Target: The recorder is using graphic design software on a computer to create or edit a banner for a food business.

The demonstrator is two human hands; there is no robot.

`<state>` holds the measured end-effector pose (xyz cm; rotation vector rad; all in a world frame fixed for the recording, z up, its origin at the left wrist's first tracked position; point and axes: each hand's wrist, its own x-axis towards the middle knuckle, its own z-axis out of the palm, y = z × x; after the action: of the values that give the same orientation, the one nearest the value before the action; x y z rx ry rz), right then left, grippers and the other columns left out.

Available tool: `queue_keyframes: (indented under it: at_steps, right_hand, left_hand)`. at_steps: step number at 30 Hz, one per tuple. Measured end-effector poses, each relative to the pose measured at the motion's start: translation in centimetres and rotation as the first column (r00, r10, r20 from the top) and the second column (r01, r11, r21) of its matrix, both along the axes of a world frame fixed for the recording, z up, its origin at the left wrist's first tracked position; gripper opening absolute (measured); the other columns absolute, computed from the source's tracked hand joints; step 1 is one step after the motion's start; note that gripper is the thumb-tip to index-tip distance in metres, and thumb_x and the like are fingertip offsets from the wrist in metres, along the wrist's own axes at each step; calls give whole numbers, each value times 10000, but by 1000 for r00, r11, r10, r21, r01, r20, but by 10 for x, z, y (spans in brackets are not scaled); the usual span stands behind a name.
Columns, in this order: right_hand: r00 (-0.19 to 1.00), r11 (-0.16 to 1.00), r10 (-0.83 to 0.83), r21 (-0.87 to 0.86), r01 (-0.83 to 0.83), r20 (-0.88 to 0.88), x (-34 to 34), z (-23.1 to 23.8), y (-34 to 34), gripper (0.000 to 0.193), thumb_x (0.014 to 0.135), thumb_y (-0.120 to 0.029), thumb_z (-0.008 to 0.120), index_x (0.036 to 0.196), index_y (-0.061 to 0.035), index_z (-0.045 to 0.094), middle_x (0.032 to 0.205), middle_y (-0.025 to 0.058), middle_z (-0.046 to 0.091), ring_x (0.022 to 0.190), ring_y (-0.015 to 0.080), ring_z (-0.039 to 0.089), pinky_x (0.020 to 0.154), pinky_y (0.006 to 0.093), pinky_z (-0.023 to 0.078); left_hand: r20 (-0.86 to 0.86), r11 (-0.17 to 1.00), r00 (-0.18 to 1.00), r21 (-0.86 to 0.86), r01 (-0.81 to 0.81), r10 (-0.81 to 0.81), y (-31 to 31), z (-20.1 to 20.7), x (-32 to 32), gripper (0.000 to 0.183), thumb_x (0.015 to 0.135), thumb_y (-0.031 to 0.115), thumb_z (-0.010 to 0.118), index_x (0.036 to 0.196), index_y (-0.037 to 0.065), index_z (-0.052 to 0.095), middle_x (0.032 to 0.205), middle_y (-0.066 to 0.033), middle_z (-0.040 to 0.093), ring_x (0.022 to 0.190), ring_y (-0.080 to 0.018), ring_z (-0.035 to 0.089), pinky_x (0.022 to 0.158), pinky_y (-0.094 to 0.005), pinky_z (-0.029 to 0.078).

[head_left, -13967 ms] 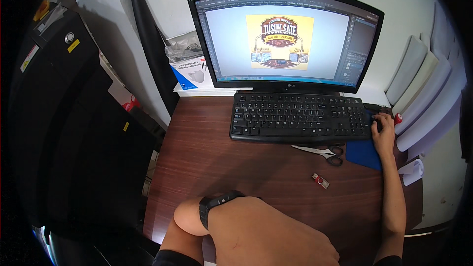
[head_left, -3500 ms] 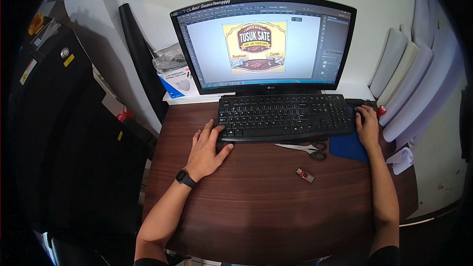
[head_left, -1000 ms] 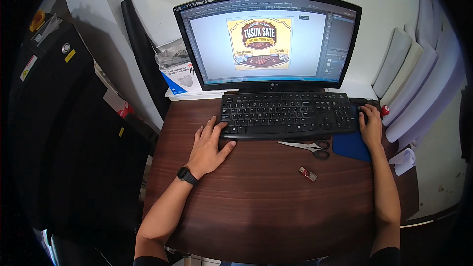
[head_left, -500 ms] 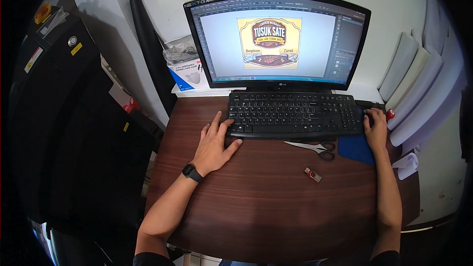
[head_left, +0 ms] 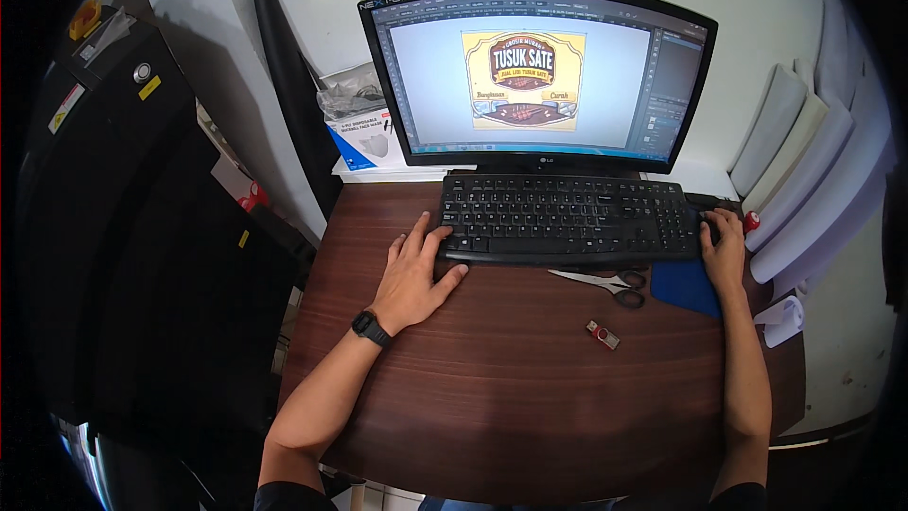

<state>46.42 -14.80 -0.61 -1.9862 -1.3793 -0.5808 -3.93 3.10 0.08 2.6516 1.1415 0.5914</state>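
My left hand lies on the desk with its fingers spread, at the left end of a black keyboard. One fingertip touches the keyboard's lower left keys. At the keyboard's right end, my right hand curls over a dark computer mouse, mostly hidden beneath it. A blue mouse pad shows beside that wrist. Behind the keyboard stands a monitor, its screen showing a yellow and brown label design in an editing window.
Scissors with black handles lie below the keyboard, and a red and silver USB stick is nearer me. Pale paper rolls lean on the right. A face mask box stands behind left. A large black machine fills the left side.
The whole view has shifted slightly. Both hands keep their places, and the design on the screen looks the same.
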Motion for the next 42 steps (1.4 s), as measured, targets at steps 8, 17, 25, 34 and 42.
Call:
queue_keyframes:
  at_steps: [8, 17, 25, 34, 42]
  right_hand:
    - [1000, 1000, -5, -3, 5, 8, -1, 1, -1, 218, 915, -96, 699, 1119, -23, 719, 1209, 168, 666, 1124, 370, 633, 981, 440, 504]
    - [1000, 1000, 4, -3, -4, 13, 0, 0, 0, 213, 915, -94, 695, 1114, -20, 719, 1209, 174, 665, 1127, 375, 631, 985, 441, 503]
    - [1000, 1000, 0, -11, 0, 20, 0, 0, -1, 216, 914, -98, 696, 1113, -17, 718, 1206, 172, 663, 1130, 370, 625, 991, 440, 494]
    - [999, 1000, 2, -8, -1, 37, 0, 0, -1, 211, 912, -100, 701, 1105, -16, 723, 1186, 165, 671, 1116, 362, 627, 979, 435, 498]
    - [999, 1000, -6, -2, 6, 32, 1, 2, -1, 219, 909, -101, 707, 1109, -16, 724, 1186, 165, 671, 1107, 361, 634, 972, 432, 505]
  left_hand:
    - [-8, 1000, 1000, 7, -7, 7, 0, 0, 0, 678, 971, 460, 659, 1479, 59, 458, 1607, -317, 317, 1439, -470, 409, 1218, -566, 254]
    - [10, 1000, 1000, 9, 3, -3, 0, 0, 0, 672, 971, 458, 659, 1478, 64, 460, 1603, -320, 322, 1439, -471, 410, 1215, -572, 254]
    - [-12, 1000, 1000, -8, 1, -1, 0, 2, 1, 659, 978, 457, 645, 1479, 66, 472, 1587, -327, 349, 1458, -467, 384, 1220, -574, 241]
    - [-13, 1000, 1000, -15, -5, 5, -3, 4, 0, 652, 980, 451, 644, 1482, 72, 473, 1581, -336, 356, 1463, -463, 380, 1223, -562, 240]
    - [-7, 1000, 1000, -8, 2, -2, -2, 5, 1, 652, 976, 437, 652, 1479, 63, 473, 1572, -342, 365, 1462, -466, 379, 1221, -556, 245]
